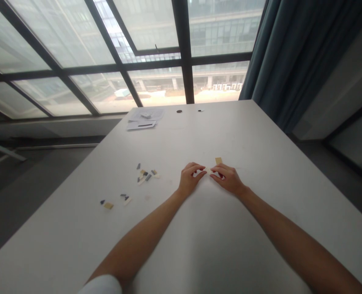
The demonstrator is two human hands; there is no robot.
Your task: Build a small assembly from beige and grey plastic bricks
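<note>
My left hand [190,176] and my right hand [228,177] meet near the middle of a white table [260,134]. Both pinch a small pale building piece [208,171] between their fingertips. A tan studded brick [218,160] lies on the table just beyond my right hand. To the left, a cluster of small tan, grey and white pieces [146,174] lies loose. Two more small groups of pieces [108,205] [126,199] rest nearer the table's left edge.
Sheets of paper with a small white item [144,119] lie at the table's far end, near two cable holes [179,110]. Behind is a large window with dark frames [183,49]. A dark curtain [287,53] hangs at the right.
</note>
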